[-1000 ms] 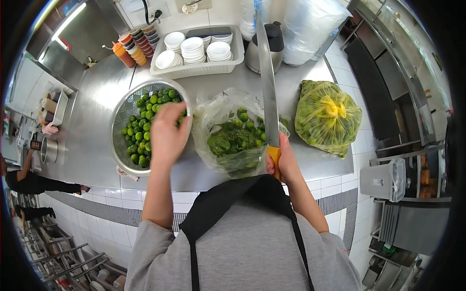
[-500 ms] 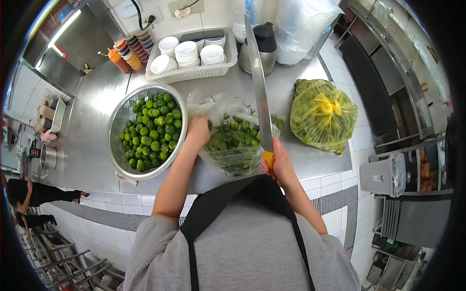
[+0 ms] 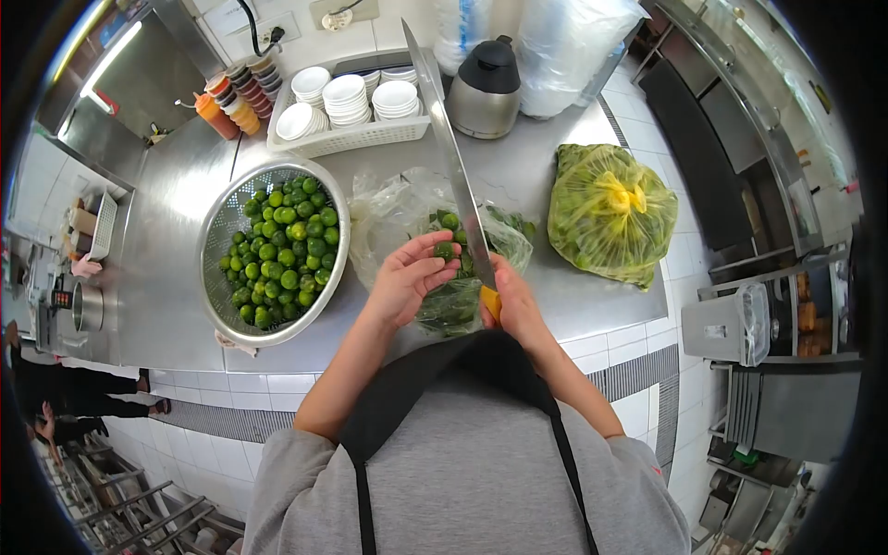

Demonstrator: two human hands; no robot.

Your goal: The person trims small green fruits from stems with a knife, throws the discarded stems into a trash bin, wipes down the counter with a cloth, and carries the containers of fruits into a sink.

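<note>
Held one small green fruit pinched between thumb and fingertips of the left hand, over the open clear bag of leaves and more fruit, and gripped the yellow-handled knife in the closed right hand, just beside the left, long blade slanting away from the body. Noted a perforated metal colander of loose green fruit to the left of the bag on the steel counter, and a tied bag of greens to the right. Recorded, farther back, a white basket with stacked white dishes, near a steel jug.
</note>
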